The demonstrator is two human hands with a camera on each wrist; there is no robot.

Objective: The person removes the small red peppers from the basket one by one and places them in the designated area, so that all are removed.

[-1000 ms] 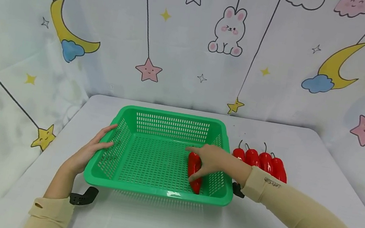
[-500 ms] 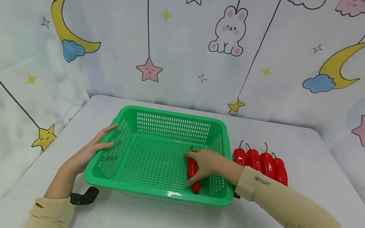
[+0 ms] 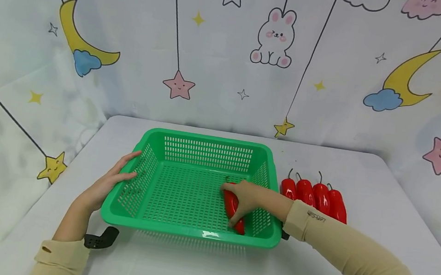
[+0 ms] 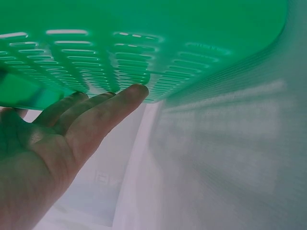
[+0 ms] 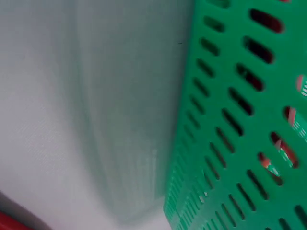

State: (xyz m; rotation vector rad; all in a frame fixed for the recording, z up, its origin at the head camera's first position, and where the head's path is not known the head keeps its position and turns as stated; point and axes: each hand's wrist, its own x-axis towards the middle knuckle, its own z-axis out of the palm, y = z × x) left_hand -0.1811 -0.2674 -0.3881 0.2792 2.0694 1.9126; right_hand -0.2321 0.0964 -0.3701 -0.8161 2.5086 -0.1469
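A green plastic basket (image 3: 187, 230) with slotted walls stands on the table. At its left side, my left hand (image 3: 103, 185) touches the rim; in the left wrist view its fingers (image 4: 108, 108) lie straight against the outside of the slotted wall. Inside the basket near its right wall, my right hand (image 3: 250, 198) grips a red chili pepper (image 3: 231, 204) between thumb and fingers. The pepper lies slanted, its stem end toward the back. Only the outside of the basket wall (image 5: 230, 158) fills the right wrist view, with red showing through its slots.
Right of the basket, several red chili peppers (image 3: 321, 198) lie side by side on the white table (image 3: 186, 272), partly behind my right forearm. A patterned white cloth (image 3: 215, 53) hangs behind the table.
My right hand has moved slightly down and left and closed around the chili pepper in the basket. The pepper has turned a little, its stem end leftward. My left hand stays put.
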